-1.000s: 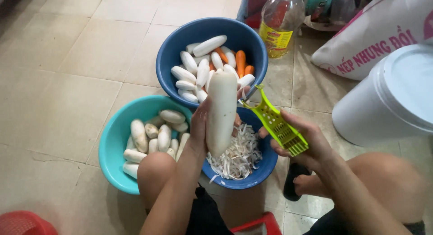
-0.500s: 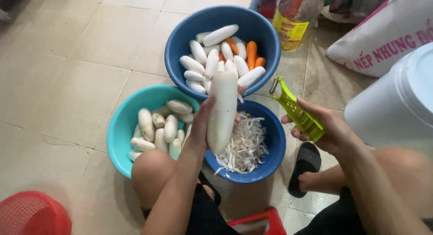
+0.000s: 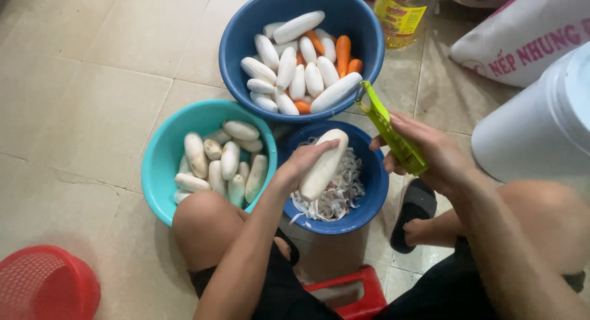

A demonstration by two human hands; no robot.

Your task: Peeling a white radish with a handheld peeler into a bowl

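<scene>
From the head view, the left hand (image 3: 299, 166) is wrapped around the lower half of a peeled white radish (image 3: 324, 163), holding it slanted over the small dark-blue bowl (image 3: 375, 194), whose bottom is covered in pale peel shavings (image 3: 335, 200). The right hand (image 3: 430, 151) is closed on the handle of a lime-green peeler (image 3: 390, 132), its blade end raised toward the rim of the large blue basin (image 3: 246, 37), just apart from the radish tip.

The radish looks stiff and fairly heavy for its size, and its wet peeled skin is likely slippery. A full-palm grip near the thick end, as now, seems the safest hold, with the fingers kept clear of the blade's path.

Room is tight. The large basin of white radishes and carrots (image 3: 343, 52) sits just beyond the bowl, and the teal basin (image 3: 163, 154) of shorter radishes touches the left knee. A white bucket (image 3: 541, 129) crowds the right side, with an oil bottle (image 3: 399, 15) and a sack (image 3: 522, 31) behind. The tiled floor (image 3: 80, 80) lies to the left, with a red basket (image 3: 43, 286) at the near corner.
</scene>
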